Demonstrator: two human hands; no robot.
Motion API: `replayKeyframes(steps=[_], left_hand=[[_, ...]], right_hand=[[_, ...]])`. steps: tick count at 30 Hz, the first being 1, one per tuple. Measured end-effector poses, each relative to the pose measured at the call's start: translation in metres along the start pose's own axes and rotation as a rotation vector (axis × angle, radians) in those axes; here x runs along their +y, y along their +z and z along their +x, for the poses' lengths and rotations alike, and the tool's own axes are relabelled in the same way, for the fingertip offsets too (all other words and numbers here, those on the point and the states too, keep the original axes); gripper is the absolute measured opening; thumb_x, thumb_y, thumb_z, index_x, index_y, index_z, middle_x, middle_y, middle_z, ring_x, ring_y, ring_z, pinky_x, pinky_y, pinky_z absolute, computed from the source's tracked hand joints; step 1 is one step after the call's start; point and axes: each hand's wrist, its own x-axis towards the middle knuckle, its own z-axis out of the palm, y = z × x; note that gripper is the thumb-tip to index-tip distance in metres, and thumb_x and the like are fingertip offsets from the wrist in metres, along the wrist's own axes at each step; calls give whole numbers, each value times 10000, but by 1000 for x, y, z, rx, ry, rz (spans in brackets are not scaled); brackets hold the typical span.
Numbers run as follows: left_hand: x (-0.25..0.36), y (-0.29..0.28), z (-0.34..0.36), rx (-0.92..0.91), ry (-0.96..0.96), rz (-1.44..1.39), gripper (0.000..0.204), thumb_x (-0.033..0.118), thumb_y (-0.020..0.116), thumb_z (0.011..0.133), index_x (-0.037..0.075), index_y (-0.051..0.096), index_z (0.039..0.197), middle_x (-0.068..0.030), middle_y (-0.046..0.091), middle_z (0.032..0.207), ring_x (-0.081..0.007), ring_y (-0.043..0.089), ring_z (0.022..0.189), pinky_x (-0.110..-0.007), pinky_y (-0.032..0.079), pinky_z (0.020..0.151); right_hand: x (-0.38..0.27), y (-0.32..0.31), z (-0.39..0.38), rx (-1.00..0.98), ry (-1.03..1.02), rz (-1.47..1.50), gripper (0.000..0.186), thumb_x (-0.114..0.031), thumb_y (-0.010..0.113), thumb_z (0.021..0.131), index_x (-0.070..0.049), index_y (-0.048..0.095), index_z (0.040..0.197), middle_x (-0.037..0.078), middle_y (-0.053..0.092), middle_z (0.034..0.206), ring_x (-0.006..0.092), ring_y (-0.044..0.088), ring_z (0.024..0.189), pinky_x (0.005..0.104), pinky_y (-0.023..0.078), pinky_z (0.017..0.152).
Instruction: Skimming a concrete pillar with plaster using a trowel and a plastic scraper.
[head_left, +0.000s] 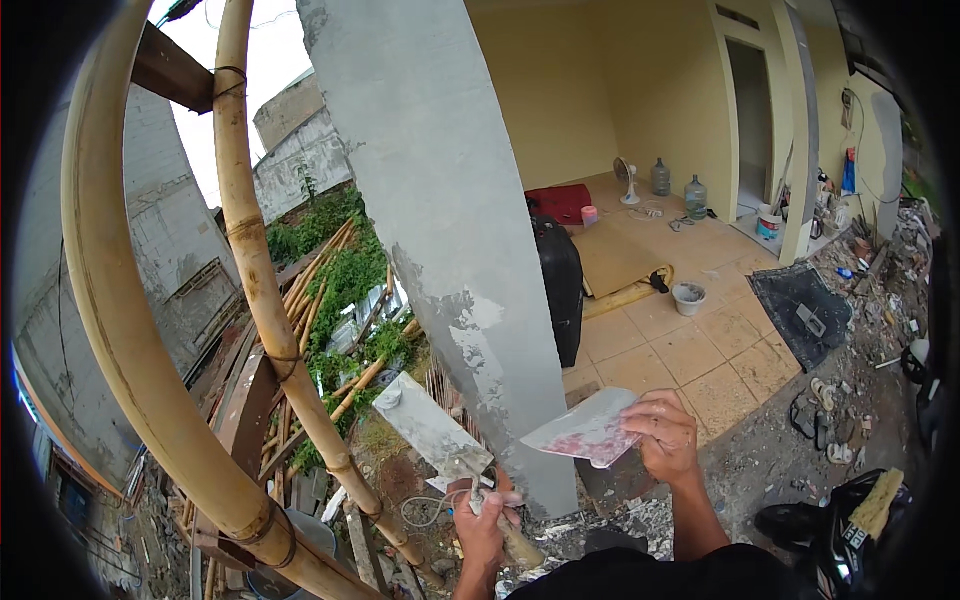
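Observation:
My left hand (pixel 485 530) is closed around the handle of a putty-smeared trowel (pixel 465 460) at lower center, beside a pale, smeared rectangular board (pixel 420 415); whether the two are joined I cannot tell. My right hand (pixel 662 435) grips the back edge of a flat white scraper (pixel 575 425) stained with pink, held in front of the foot of a grey plastered column (pixel 430 180). The column's lower face has rough, patchy plaster.
Lashed bamboo poles (pixel 255 280) rise close on my left, above debris and weeds. Right are a yellow room with tiled floor (pixel 720 340), black bag (pixel 555 290), bucket (pixel 688 298), dark mat (pixel 798 310), footwear (pixel 820 410) and a partly visible motorbike (pixel 840 530) on rubble.

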Motion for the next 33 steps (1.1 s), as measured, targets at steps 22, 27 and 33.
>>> replayKeyframes(steps=[22,27,33], left_hand=[[5,-63,-45,35,6,207,223,192,666,890,-16,584,886,-87,639,731,-136,573,549,-260,460,524],[5,-65,-46,156,55,235,228,202,672,889,-6,579,867,-86,637,716,-143,578,543,-259,454,521],[-10,-52,-42,342,64,304,270,256,642,880,-4,573,858,-90,616,685,-170,571,526,-290,450,524]], right_hand=[[25,-1,243,316,433,920,361,-222,764,824,25,611,1039,98,660,991,170,631,834,333,512,749],[47,32,329,222,491,940,565,-388,798,775,38,606,1092,103,646,1023,210,622,914,387,489,808],[58,65,365,115,410,1055,632,-404,798,770,69,601,1138,122,647,1070,229,624,950,410,491,811]])
